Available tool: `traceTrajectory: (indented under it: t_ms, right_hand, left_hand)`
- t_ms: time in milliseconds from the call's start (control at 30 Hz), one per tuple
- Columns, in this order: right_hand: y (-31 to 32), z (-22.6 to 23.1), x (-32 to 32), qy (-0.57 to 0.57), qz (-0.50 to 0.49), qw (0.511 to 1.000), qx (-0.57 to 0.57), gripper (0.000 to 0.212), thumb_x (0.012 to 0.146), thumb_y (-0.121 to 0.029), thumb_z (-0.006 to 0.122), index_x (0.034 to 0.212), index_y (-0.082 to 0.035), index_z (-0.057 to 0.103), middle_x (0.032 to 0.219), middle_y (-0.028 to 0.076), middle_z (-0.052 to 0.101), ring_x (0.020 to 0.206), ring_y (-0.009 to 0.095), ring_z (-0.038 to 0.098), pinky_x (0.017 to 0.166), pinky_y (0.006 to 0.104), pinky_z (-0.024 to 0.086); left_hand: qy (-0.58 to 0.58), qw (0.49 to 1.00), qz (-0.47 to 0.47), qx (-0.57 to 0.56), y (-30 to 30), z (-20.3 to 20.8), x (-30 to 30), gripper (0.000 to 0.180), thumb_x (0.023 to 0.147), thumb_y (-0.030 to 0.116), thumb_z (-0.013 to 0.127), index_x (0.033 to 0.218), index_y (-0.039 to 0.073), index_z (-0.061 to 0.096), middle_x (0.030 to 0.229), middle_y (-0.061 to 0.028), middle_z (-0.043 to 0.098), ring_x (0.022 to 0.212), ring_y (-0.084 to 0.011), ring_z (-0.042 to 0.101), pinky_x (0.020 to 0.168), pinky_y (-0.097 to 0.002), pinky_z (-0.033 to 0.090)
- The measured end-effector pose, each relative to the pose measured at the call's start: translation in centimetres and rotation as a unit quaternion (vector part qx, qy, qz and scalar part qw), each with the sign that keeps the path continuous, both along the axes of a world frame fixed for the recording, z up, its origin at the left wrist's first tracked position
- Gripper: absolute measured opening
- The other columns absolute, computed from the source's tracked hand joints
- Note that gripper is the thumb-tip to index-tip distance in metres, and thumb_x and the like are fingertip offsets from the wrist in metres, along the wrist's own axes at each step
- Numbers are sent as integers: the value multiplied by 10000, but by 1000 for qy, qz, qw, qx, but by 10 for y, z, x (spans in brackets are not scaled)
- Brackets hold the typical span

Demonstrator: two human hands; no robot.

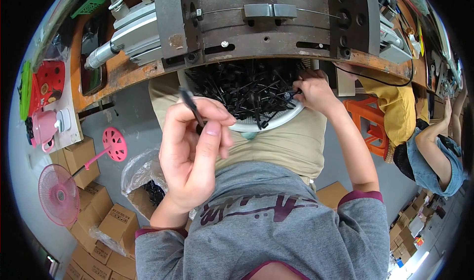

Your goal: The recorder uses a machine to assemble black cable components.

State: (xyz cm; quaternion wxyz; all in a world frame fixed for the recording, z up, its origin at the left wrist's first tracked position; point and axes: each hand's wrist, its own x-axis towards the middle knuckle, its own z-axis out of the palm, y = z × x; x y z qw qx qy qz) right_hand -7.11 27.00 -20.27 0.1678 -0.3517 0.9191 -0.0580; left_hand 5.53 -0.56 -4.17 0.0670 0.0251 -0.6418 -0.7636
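My left hand (190, 154) is raised to the left of the basin, thumb and fingers pinching a thin black rod-like part (189, 104) that points up and away. A white plastic basin (284, 121) rests on my lap, heaped with slender black plastic parts (237, 90), some with small round ends. At its right rim my right hand (316, 92) has its fingers curled down among the parts. A dark piece shows at those fingertips, too small to name.
A dark metal fixture (232, 36) with a taut wire sits on the wooden bench (121, 88) ahead. At left stand a pink fan (59, 195) and cardboard boxes (117, 222). An orange stool (368, 124) and another person in denim (434, 156) are at right.
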Motion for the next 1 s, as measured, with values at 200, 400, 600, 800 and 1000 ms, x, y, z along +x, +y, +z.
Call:
traceTrajectory:
  t_ms: [200,400,600,800,1000]
  right_hand:
    - [7,29,0,18,61,998,-8,143,735,-124,700,814,-54,604,796,91,629,890,271,630,856,392,447]
    - [15,113,24,-89,-128,984,-89,132,799,-32,665,919,15,640,802,93,680,746,216,677,705,336,514]
    - [-13,153,70,-433,-308,714,-456,149,846,41,682,987,64,640,843,123,706,804,190,712,723,270,563]
    - [-37,154,83,-487,-274,643,-524,149,846,56,685,973,69,609,859,146,699,782,221,721,710,272,574]
    - [-44,162,82,-348,-83,745,-563,233,735,28,791,944,30,690,905,131,707,825,213,710,696,285,567]
  left_hand:
    - [13,991,-2,-130,-2,-10,1,139,904,-90,481,982,-15,569,994,-105,571,864,-136,537,741,-243,431]
    - [-19,983,-8,-184,9,-32,2,194,833,-79,627,1005,9,650,943,-41,591,584,-22,396,479,-187,277]
    - [-183,979,-93,-10,26,-38,-11,252,894,38,656,1141,-12,667,948,-41,675,735,-38,535,715,-190,421]
    - [-180,972,-121,89,24,-31,-16,157,924,61,634,1035,-34,693,966,-99,707,953,-165,657,833,-265,486]
    - [-191,965,-86,160,19,-21,-16,185,937,127,629,1015,-28,695,882,-124,717,561,-23,450,531,-180,348]
